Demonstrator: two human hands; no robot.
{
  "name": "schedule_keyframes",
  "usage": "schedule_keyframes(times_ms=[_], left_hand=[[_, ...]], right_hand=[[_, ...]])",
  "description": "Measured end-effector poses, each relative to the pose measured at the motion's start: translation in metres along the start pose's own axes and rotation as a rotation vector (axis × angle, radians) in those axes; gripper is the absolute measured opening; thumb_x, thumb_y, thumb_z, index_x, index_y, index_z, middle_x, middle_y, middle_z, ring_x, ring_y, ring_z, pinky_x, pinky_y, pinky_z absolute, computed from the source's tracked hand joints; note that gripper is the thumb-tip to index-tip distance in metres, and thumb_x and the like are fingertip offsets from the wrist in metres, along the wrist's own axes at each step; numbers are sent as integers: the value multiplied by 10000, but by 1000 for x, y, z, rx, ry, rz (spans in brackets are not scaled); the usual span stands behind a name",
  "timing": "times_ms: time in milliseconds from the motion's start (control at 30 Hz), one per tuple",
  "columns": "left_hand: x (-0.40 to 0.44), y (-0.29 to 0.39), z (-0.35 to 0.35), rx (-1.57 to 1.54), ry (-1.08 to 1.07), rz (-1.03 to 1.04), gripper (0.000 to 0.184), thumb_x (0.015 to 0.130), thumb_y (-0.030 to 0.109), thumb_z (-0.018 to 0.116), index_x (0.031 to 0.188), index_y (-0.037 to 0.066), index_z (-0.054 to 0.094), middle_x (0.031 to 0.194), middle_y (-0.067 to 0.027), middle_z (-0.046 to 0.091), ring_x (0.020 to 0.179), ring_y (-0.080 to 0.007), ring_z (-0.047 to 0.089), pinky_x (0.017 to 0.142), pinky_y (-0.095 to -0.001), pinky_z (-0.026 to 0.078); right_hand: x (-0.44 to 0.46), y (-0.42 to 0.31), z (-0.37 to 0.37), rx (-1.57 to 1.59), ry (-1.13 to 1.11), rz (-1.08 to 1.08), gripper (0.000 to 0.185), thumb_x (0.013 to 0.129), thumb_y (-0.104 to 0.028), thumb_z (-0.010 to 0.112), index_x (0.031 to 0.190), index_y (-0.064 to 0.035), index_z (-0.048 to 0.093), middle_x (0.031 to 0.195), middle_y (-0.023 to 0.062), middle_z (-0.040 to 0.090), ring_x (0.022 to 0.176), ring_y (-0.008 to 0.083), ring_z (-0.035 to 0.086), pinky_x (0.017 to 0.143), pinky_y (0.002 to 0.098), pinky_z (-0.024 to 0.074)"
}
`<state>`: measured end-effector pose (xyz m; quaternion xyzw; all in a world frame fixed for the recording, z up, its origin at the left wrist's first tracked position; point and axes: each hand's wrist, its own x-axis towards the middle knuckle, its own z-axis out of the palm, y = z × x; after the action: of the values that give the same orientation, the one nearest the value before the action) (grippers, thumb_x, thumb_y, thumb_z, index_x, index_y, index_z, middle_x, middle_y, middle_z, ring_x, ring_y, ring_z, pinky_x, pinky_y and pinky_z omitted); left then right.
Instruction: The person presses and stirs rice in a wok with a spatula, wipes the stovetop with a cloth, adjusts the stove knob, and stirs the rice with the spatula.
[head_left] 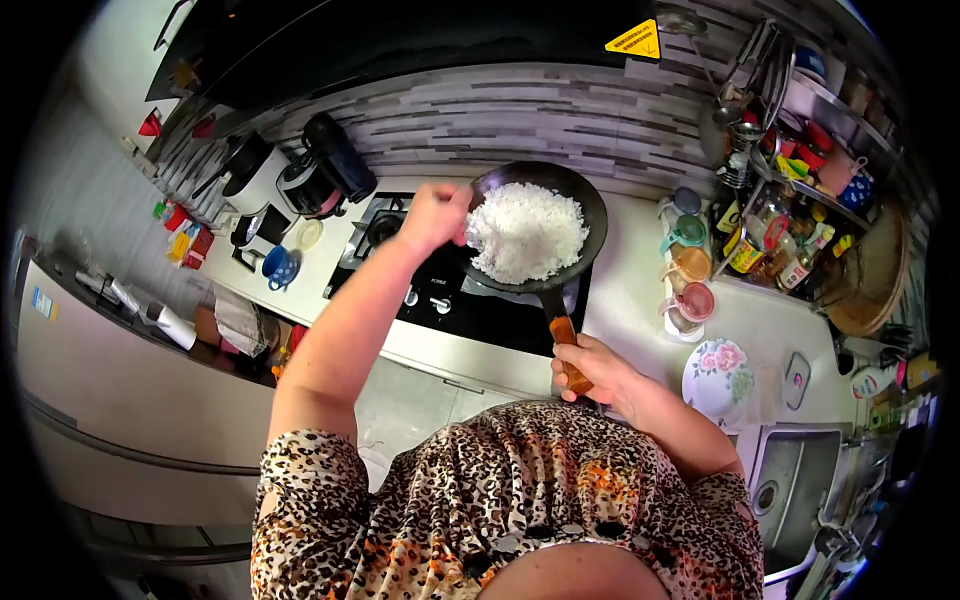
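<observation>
A dark round pan (597, 215) with white rice (530, 232) heaped in it sits over the right side of the black gas stove (470, 315). My right hand (595, 370) is wrapped round the pan's wooden handle (565, 335), close to the counter's front edge. At the pan's left rim, my left hand (437, 215) is closed, its fingers curled beside the rice. Whatever it grips is hidden or too small to name.
Spice jars (688, 265), a flowered plate (717, 380) and a sink (795, 490) lie to the right. Bottles (775, 245) and a rack of utensils stand behind them. Left of the stove are a blue cup (280, 268) and small appliances (310, 185). A black hood (400, 40) hangs above.
</observation>
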<state>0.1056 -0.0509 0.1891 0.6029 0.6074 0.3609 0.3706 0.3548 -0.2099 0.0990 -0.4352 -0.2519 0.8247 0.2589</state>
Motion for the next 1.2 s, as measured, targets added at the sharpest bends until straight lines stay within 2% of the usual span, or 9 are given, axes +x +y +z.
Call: schedule_keyframes(times_ms=[200,400,467,633,733,800,867,1000,1200], left_hand=[[-24,-108,15,-524,62,217,321,930,225,508,710,-5,552,676,-71,534,586,-163,572,571,-332,558],[-15,-76,50,-182,-9,519,290,904,100,489,643,-22,524,614,-59,493,538,-148,530,505,-278,449],[-17,-63,53,144,-43,803,263,859,79,539,614,-14,516,600,-88,487,524,-202,521,499,-307,416],[-40,-14,36,500,-446,1036,169,767,35,569,602,21,538,579,-111,505,542,-295,530,522,-383,427],[-34,25,12,541,-526,915,153,766,58,560,623,7,544,587,-104,518,531,-242,530,531,-362,432],[-6,20,10,309,-353,788,209,812,122,550,634,12,550,594,-73,549,503,-170,528,478,-324,436],[6,62,-1,407,-220,85,275,852,198,537,638,26,556,603,-44,565,476,-115,520,406,-288,425],[41,88,-13,353,-305,-76,310,856,261,571,635,48,528,573,-24,519,424,-113,483,346,-279,396],[27,22,-21,-93,-77,-193,167,803,170,539,674,71,503,632,-56,483,472,-165,476,403,-338,471]], right_hand=[[-4,-3,-1,-72,-29,14,170,897,-114,495,979,-68,354,788,54,445,637,144,491,457,294,410],[-4,-4,1,-43,3,35,199,869,-88,495,985,-69,335,771,54,441,617,144,482,439,299,396],[-3,-2,-2,-32,6,28,205,865,-85,498,982,-69,331,772,54,442,612,145,480,434,301,392],[-4,-1,-2,-15,1,14,206,860,-79,501,973,-66,330,771,53,443,607,146,479,429,307,386],[-2,-1,-2,-8,-19,15,198,867,-91,502,972,-66,337,772,52,444,608,145,481,433,304,386],[-4,-3,1,-22,-2,12,189,875,-104,504,969,-70,343,773,50,443,614,142,483,439,304,388],[-2,0,0,-19,-1,14,189,883,-117,506,976,-74,347,779,49,445,623,141,490,446,305,395],[0,1,-1,-22,-7,8,194,889,-130,509,989,-67,355,792,54,455,637,146,503,461,307,411],[-1,-4,2,-21,-13,-2,185,892,-133,502,974,-62,352,789,56,449,636,143,495,467,308,411]])
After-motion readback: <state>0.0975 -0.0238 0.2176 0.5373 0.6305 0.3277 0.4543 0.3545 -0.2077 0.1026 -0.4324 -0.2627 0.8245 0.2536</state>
